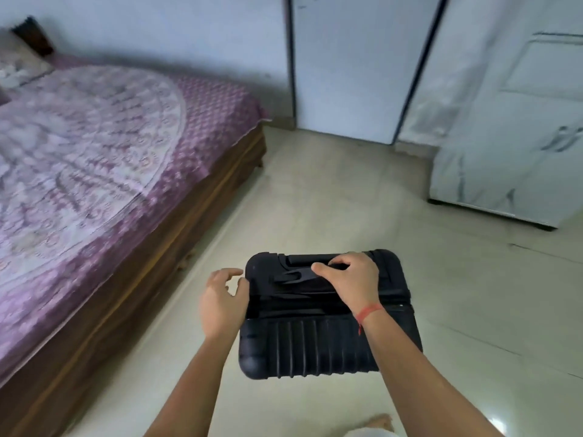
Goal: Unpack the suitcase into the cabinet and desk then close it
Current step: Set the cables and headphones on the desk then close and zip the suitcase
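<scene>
A black hard-shell suitcase stands upright and closed on the pale floor in front of me. My right hand lies on its top, fingers curled round the carry handle. My left hand hovers at the case's left top corner with fingers loosely curved, fingertips close to or just touching the edge. A red thread is tied on my right wrist. The white cabinet with marble pattern stands at the right. No desk is in sight.
A low wooden bed with a purple patterned cover fills the left side. A white door with dark frame stands ahead. Pale tiled floor stretches between bed, door and cabinet.
</scene>
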